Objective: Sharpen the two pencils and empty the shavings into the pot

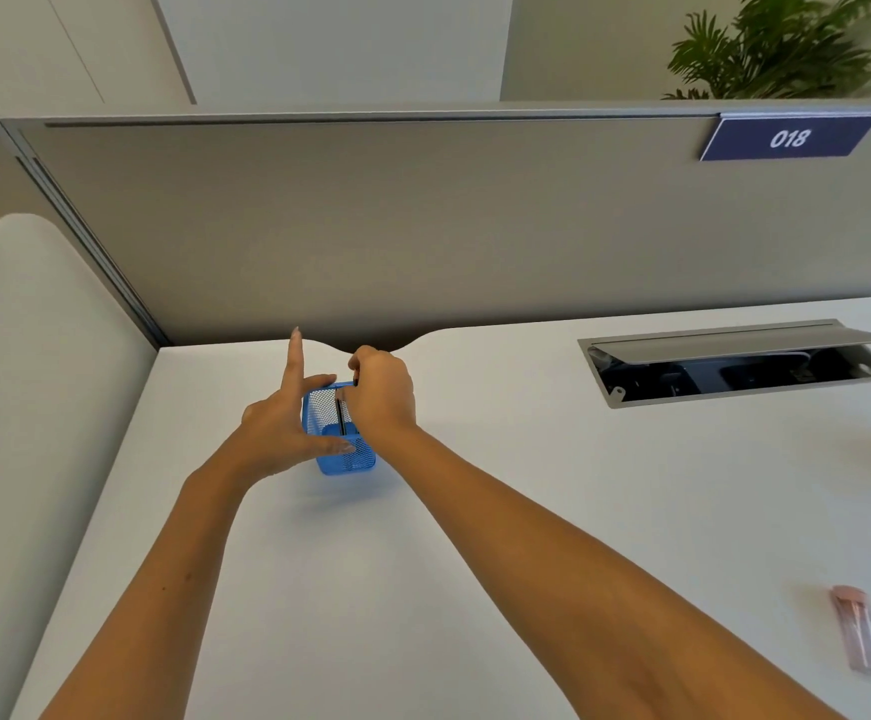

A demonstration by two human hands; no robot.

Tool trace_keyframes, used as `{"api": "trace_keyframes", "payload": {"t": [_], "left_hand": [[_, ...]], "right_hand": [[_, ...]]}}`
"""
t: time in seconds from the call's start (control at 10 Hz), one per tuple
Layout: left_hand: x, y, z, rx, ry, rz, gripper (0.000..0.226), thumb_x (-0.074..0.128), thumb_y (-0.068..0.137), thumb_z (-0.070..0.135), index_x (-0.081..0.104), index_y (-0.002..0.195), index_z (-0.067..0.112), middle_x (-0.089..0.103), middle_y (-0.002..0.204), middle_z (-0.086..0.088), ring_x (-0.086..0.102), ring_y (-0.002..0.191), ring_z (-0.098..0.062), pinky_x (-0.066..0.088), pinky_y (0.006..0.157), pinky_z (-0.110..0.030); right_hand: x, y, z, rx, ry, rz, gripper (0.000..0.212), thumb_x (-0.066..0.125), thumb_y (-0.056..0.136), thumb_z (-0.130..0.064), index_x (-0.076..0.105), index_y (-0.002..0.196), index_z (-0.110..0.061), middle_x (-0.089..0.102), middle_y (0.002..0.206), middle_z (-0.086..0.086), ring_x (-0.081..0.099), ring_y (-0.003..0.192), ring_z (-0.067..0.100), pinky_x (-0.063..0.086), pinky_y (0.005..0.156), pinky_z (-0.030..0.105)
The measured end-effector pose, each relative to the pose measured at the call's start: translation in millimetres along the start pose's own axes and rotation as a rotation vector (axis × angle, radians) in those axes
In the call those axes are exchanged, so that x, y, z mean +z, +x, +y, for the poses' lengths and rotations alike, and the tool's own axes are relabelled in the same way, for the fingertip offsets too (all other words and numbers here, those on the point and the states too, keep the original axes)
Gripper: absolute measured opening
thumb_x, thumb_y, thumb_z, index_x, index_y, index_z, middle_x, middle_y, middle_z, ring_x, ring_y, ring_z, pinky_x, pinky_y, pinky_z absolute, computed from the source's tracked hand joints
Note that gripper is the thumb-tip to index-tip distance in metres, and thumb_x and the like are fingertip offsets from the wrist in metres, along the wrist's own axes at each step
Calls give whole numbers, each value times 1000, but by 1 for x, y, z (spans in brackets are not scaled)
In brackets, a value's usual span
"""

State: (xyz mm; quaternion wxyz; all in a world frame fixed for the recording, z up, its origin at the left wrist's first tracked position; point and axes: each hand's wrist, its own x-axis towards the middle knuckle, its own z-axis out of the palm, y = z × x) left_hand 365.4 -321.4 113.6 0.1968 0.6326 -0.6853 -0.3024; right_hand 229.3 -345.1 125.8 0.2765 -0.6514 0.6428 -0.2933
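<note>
A blue mesh pot [346, 458] stands on the white desk [475, 511] near its far left part. My left hand [283, 423] holds the pot from the left, thumb across its front and middle finger on its rim, index finger pointing up. My right hand [382, 392] is closed above the pot's right rim, pinching the top of a dark pencil [341, 415] that stands inside the pot. I cannot make out a second pencil or a sharpener.
A pink transparent pouch [858, 628] lies near the desk's right front. An open cable hatch [734, 363] with a raised grey lid sits at the back right. A grey partition [371, 226] closes the back; a white side panel [33, 381] stands to the left.
</note>
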Motion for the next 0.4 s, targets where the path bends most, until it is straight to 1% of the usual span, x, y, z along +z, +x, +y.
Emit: {"api": "trace_keyframes", "payload": {"t": [0.1, 0.2, 0.3, 0.4], "left_hand": [[0, -2, 2, -16, -18, -23, 135, 87, 68, 21, -26, 137, 50, 34, 156, -2, 53, 128, -31, 49, 97, -50], [1, -6, 8, -47, -44, -37, 135, 87, 66, 28, -25, 140, 49, 25, 161, -2, 46, 134, -34, 42, 105, -56], [0, -12, 16, -74, -51, -12, 130, 78, 64, 49, -21, 147, 41, 21, 162, 0, 41, 138, -35, 38, 107, -56], [1, -17, 18, -74, -23, 112, 108, 61, 76, 60, -11, 152, 33, 23, 161, 0, 37, 140, -36, 35, 107, -58]], "right_hand": [[-7, 1, 5, 36, 107, 34, 31, 66, 87, -18, 54, 114, -7, 64, 113, 15, 64, 102, 28, 54, 77, 29], [-18, 0, 10, 85, 225, 0, 33, 64, 89, -16, 52, 119, -8, 65, 117, 14, 63, 106, 29, 53, 73, 28], [-31, -3, 16, 91, 299, 5, 32, 62, 89, -9, 54, 120, -4, 66, 116, 16, 63, 106, 28, 54, 83, 33], [-47, -9, 28, 129, 342, 77, 24, 59, 90, -5, 58, 115, -4, 69, 106, 16, 67, 95, 28, 53, 83, 32]]}}
